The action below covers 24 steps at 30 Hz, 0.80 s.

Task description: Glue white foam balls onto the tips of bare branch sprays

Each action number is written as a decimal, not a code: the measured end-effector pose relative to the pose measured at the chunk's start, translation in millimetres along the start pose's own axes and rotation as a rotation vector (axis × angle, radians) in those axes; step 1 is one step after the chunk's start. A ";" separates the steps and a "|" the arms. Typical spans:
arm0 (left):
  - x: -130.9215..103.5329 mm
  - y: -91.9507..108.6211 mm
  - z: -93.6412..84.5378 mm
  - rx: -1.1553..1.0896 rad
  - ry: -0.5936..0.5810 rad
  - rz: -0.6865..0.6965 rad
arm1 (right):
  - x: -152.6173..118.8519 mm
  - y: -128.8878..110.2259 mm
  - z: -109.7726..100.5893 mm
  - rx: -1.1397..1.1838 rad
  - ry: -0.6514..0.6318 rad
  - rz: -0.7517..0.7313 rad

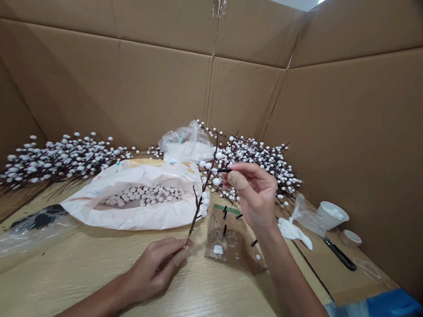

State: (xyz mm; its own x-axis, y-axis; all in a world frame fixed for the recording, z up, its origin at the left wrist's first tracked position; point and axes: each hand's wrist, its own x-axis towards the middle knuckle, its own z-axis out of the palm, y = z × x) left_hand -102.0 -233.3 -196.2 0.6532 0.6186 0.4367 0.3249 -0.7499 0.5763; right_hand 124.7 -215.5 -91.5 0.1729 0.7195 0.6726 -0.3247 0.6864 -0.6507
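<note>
My left hand (162, 264) is closed round the lower end of a dark brown artificial branch (199, 205), which stands almost upright above the table. A few white balls sit along its right side, while the twigs on its left are bare. Thumb and fingers of my right hand (255, 191) pinch a short black stick (224, 170), its tip pointing left at the branch. Whether the tip touches the branch I cannot tell. Below my right hand lies a cardboard block (236, 239) with several black sticks standing in it and white dabs on top.
An open white bag (88, 211) of white balls lies behind my left hand. Branches with white balls are heaped at left (64, 158) and back right (267, 164). At right are a white cup (332, 216), tape roll (350, 237), black cutter (339, 253) and white-filled plastic bag (294, 233).
</note>
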 end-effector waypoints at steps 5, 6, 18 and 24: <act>-0.6 -0.2 0.9 0.023 0.005 0.017 | 0.3 -0.4 0.5 -0.016 0.003 -0.004; -1.0 -0.7 1.2 0.028 0.013 0.022 | 0.3 -0.5 0.5 -0.021 0.009 -0.003; 1.4 2.5 1.4 0.023 0.082 0.056 | 0.7 0.4 0.5 -0.058 0.030 -0.007; -0.9 -1.6 2.3 0.020 0.063 0.047 | 0.3 0.9 1.2 -0.075 0.034 -0.019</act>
State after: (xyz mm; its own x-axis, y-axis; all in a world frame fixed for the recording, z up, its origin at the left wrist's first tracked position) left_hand -101.5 -233.3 -199.1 0.6239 0.5958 0.5058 0.3089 -0.7825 0.5406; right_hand 123.3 -214.8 -91.4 0.2107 0.7083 0.6737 -0.2503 0.7053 -0.6632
